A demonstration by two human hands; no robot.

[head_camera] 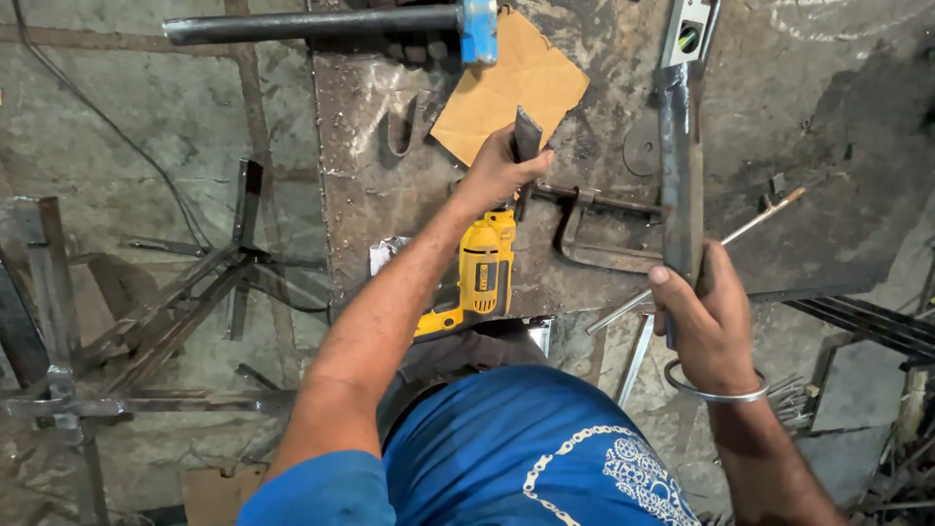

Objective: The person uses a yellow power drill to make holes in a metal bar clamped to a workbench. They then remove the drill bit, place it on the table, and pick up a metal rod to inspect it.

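Note:
My left hand [499,173] grips a short flat piece of dark steel [526,136] and holds it upright over the rusty metal worktable [370,185]. My right hand [706,317], with a metal bangle on the wrist, is closed around the lower end of a long flat steel bar [681,166] that points away from me. A yellow power drill [482,273] lies on the table just under my left forearm. A dark C-clamp [599,234] rests on the table between my two hands.
A piece of brown cardboard [511,83] lies at the table's far side, beside a spirit level [690,34] and a steel pipe with a blue fitting [331,21]. A thin rod [721,244] lies near the right hand. Welded steel frames [185,292] sit on the floor at left.

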